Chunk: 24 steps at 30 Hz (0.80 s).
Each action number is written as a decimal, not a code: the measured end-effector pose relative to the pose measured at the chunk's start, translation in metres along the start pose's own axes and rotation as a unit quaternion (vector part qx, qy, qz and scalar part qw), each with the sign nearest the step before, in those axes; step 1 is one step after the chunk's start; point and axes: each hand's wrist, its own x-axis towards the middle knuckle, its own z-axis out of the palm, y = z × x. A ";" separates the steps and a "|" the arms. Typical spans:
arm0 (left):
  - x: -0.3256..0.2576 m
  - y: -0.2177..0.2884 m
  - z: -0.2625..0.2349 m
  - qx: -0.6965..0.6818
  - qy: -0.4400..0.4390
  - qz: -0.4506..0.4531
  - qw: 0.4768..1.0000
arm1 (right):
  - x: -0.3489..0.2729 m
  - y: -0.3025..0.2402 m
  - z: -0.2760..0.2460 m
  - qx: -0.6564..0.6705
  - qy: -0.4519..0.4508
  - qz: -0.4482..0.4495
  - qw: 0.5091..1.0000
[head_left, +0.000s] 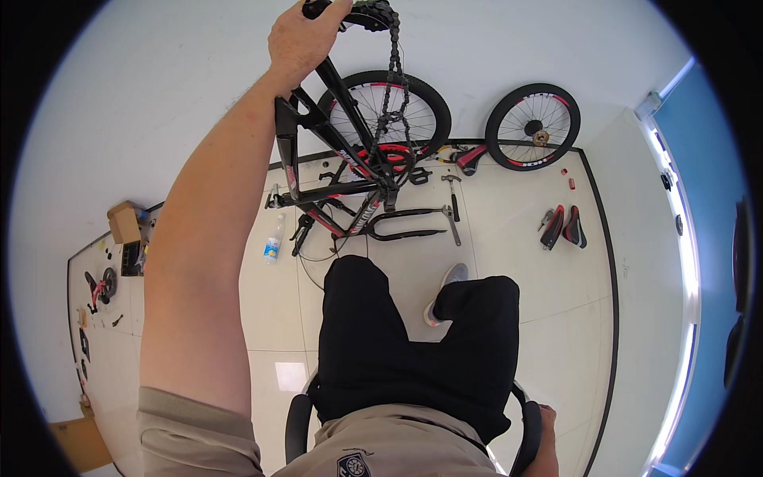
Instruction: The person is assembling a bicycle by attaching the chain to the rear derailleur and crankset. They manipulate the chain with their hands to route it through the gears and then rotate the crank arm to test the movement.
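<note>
My left hand (302, 38) reaches up with fingers wrapped round the upper end of a black bicycle frame (342, 99), which is held tilted in front of me. From that end a dark chain (395, 48) dangles down towards the red and black chainring area of the frame. The frame's lower part is above or against the floor; I cannot tell whether it touches. My right hand (547, 415) is low at the right, beside the chair's black armrest (528, 433), its fingers mostly hidden.
Two wheels, one behind the frame (433, 111) and one farther right (533, 127), lean at the wall. On the floor lie a fork (409, 233), a hammer (453, 195), an adjustable wrench (451, 226), a saddle (574, 228), a bottle (274, 241) and a cardboard box (125, 222).
</note>
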 end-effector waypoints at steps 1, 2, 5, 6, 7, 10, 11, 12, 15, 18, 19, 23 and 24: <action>0.000 0.000 0.003 -0.004 -0.004 -0.006 1.000 | -0.010 -0.007 -0.003 -0.018 0.018 -0.012 1.000; 0.000 0.000 0.005 -0.007 -0.008 -0.011 1.000 | -0.015 -0.010 -0.005 -0.035 0.033 -0.024 0.999; 0.000 0.003 0.010 -0.019 -0.012 -0.018 1.000 | -0.021 -0.011 -0.009 -0.038 0.038 -0.028 0.998; 0.000 0.004 0.011 -0.023 -0.012 -0.019 0.999 | -0.023 -0.012 -0.009 -0.041 0.040 -0.023 0.998; 0.001 0.003 0.011 -0.020 -0.012 -0.015 1.000 | -0.025 -0.015 -0.008 -0.044 0.039 -0.018 0.998; 0.003 -0.001 0.009 -0.015 -0.012 -0.008 1.000 | -0.030 -0.022 -0.005 -0.055 0.034 -0.017 0.998; 0.003 -0.002 0.009 -0.016 -0.012 -0.009 1.000 | -0.031 -0.023 -0.004 -0.059 0.032 -0.018 0.998; 0.003 -0.002 0.009 -0.016 -0.013 -0.010 1.000 | -0.033 -0.024 -0.002 -0.054 0.030 -0.032 0.998; 0.003 -0.002 0.011 -0.018 -0.007 -0.003 1.000 | -0.037 -0.026 0.002 -0.031 0.024 -0.050 0.998; 0.015 -0.022 0.008 0.062 -0.015 -0.007 0.998 | -0.040 -0.032 0.004 0.003 0.007 -0.025 1.000; 0.017 -0.023 0.010 0.054 -0.016 -0.007 0.998 | -0.040 -0.035 0.000 0.011 0.002 -0.011 1.000; 0.023 -0.021 0.013 0.003 -0.062 -0.022 0.998 | -0.030 -0.062 -0.017 0.129 0.040 -0.045 0.990; 0.024 -0.021 0.012 -0.023 -0.078 -0.018 0.997 | -0.037 -0.087 -0.015 0.122 0.054 -0.093 0.987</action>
